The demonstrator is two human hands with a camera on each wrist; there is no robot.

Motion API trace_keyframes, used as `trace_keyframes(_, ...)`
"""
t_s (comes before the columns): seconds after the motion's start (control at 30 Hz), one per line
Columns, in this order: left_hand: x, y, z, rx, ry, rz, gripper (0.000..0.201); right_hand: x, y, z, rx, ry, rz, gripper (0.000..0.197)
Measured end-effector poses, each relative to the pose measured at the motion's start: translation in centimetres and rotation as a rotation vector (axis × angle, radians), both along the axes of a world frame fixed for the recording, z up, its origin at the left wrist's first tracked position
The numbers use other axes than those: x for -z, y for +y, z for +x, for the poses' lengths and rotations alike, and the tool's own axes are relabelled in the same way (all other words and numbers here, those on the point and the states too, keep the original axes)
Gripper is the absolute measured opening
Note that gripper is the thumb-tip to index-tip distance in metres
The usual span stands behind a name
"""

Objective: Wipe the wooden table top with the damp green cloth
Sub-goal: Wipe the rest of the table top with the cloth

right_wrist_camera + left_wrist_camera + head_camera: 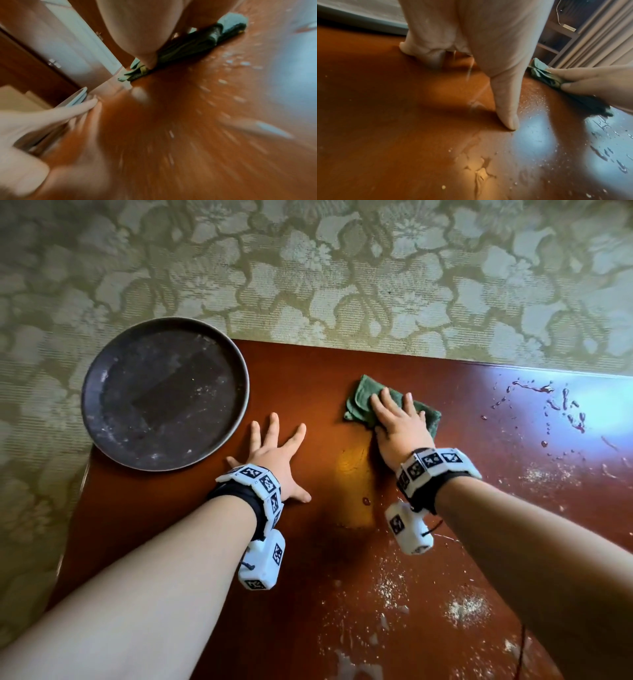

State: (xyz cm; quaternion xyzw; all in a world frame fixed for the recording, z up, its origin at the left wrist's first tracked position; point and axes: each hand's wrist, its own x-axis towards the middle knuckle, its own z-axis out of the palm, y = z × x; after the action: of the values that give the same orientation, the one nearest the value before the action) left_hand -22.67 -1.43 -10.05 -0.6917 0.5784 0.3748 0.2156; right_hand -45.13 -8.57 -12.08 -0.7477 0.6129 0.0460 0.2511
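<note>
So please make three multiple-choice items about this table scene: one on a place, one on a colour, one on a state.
1. Where does the round dark metal tray sit?
A. on the table's left end
B. on the carpet
C. under the cloth

2. What colour is the folded cloth?
A. white
B. green
C. red

3. How is the left hand?
A. clenched into a fist
B. gripping the tray
C. flat, fingers spread on the wooden table top

Answers:
1. A, it overhangs the left corner.
2. B, green shows beneath the right hand.
3. C, the head view shows the fingers splayed on bare wood.
</note>
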Motion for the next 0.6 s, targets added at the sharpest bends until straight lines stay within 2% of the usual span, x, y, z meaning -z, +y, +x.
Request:
trace_keyframes(0.17,-0.2,0.1,-0.1,-0.006,0.006,0.000,0.127,-0.5,6.6,-1.9,-0.309,-0.006,0.054,0.067)
trace_keyframes(0.23,-0.2,0.3,-0.1,0.002,0.006,-0.008,0.124,-0.3,9.1,-3.0,-0.443,-0.085,0.063,0.067)
trace_keyframes(0.37,-0.3,1.0,0.0,0.037,0.024,-0.014,0.112,-0.3,9.9,-5.6,-0.682,-0.158,0.155,0.059)
trace_keyframes(0.43,-0.3,2.2,0.3,0.064,0.027,0.003,0.111,-0.9,8.7,-5.8,-0.704,-0.199,0.160,0.057)
trace_keyframes(0.5,0.0,3.7,0.7,0.080,0.014,0.007,0.108,-1.3,7.5,-5.4,-0.685,-0.155,0.182,0.064)
trace_keyframes(0.57,0.4,4.6,0.9,0.064,0.025,-0.001,0.101,-1.5,6.5,-5.1,-0.557,-0.090,0.194,0.070)
trace_keyframes(0.6,0.4,4.8,1.0,0.058,0.031,-0.002,0.099,-1.4,6.1,-4.8,-0.432,-0.096,0.172,0.068)
